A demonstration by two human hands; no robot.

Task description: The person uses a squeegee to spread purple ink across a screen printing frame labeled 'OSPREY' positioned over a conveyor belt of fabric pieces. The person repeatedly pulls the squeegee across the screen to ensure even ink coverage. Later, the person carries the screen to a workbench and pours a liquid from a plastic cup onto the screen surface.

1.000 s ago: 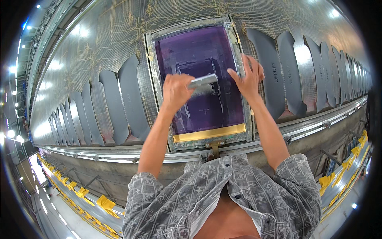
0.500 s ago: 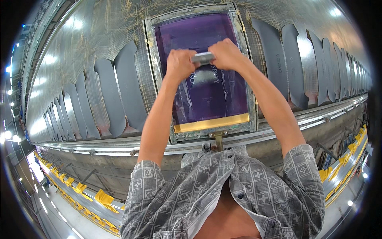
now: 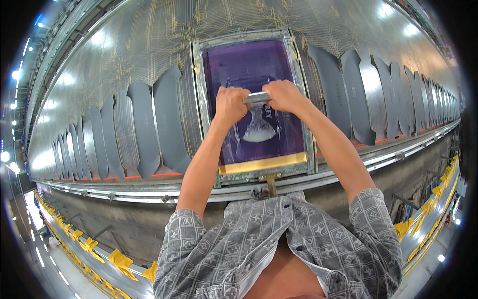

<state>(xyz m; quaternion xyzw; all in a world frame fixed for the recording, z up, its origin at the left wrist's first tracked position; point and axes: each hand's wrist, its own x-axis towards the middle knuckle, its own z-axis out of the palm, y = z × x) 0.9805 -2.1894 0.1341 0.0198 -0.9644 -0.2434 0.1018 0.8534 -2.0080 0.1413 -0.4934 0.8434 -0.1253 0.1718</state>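
Note:
My left hand (image 3: 230, 104) and my right hand (image 3: 281, 94) grip the two ends of a short metal-handled squeegee (image 3: 256, 98) above a purple screen-printing mesh (image 3: 231, 62) in a metal frame (image 3: 198, 60). Beneath the squeegee, whitish ink (image 3: 259, 132) is smeared over part of the lettered stencil. A yellow band (image 3: 261, 163) runs along the near edge of the screen. The frame sits on the long metal table (image 3: 234, 19), held at its near side by a bracket (image 3: 269, 184).
Grey cut fabric pieces (image 3: 169, 119) line the table left and, in a similar row, right (image 3: 328, 89). A metal rail (image 3: 127, 192) runs along the near edge. Lower racks carry yellow pieces (image 3: 122, 261) on both sides; lights and beams show at the far left.
My right hand has come from the screen's right onto the squeegee beside my left. Since a half second ago both hands sit lower in view, and more white ink shows below them.

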